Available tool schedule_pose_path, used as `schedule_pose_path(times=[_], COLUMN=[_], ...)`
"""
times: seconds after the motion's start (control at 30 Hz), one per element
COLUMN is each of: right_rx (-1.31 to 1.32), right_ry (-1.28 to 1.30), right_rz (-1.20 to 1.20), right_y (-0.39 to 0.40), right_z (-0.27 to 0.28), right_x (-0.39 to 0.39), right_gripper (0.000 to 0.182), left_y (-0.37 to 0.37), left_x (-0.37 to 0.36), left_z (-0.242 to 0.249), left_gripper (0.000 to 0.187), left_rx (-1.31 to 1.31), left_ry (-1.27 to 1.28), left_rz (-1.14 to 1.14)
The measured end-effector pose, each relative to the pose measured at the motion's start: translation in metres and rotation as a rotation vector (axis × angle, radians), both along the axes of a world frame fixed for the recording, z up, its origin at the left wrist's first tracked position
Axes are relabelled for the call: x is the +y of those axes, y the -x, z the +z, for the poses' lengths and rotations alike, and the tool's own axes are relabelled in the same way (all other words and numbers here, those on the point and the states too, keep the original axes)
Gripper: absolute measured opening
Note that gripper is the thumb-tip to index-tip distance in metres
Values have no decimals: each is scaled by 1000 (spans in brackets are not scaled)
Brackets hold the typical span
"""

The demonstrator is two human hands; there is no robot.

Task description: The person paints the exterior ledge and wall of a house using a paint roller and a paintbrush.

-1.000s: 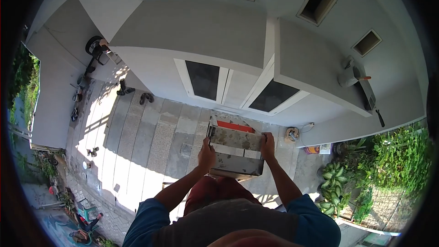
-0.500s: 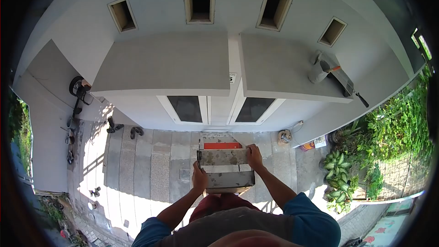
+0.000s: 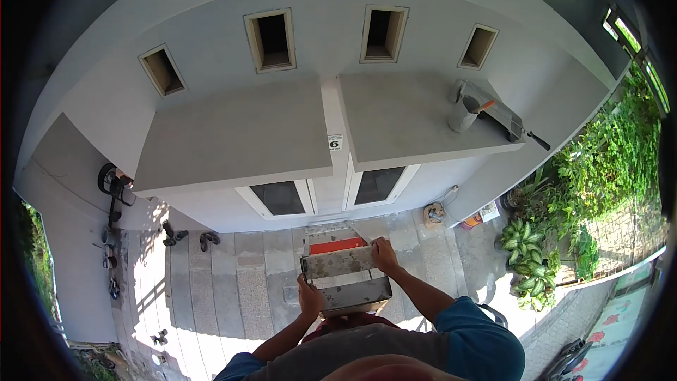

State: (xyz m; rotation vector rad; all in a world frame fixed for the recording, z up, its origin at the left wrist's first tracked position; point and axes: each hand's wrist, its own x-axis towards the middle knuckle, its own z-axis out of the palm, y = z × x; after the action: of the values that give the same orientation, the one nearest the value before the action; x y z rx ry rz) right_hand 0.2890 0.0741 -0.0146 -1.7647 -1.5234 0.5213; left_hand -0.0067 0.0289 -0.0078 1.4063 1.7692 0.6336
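Note:
In front of my torso is a worn, grey-stained box (image 3: 345, 279) with a pale strip across its middle. A red-orange panel (image 3: 338, 245) shows at its far side. My left hand (image 3: 310, 298) is closed on the box's left edge, thumb along the side. Farther forward, my right hand (image 3: 384, 255) grips the far right corner, fingers bent over the edge. The underside of the box is hidden.
A grey canopy ledge (image 3: 416, 116) ahead bears a pail (image 3: 462, 114) with an orange-handled tool, beside a paint tray (image 3: 493, 109). Shoes (image 3: 209, 240) lie on the paved floor (image 3: 250, 296) at left. Leafy potted plants (image 3: 525, 247) line the right side.
My view has tilted and turned, so the wall and ledges sit lower and farther left. Both hands keep their hold on the box, which appears slightly lower.

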Motion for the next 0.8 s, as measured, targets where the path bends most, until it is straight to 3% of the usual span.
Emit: schedule_pose_path(times=[0.8], right_rx=[-14], right_ry=[17], right_rz=[7], right_y=[3], right_z=[2], right_x=[-4], right_gripper=[15], left_y=[2], left_x=[0], left_z=[8], left_gripper=[54], left_rx=[77], left_ry=[14], left_rz=[-15])
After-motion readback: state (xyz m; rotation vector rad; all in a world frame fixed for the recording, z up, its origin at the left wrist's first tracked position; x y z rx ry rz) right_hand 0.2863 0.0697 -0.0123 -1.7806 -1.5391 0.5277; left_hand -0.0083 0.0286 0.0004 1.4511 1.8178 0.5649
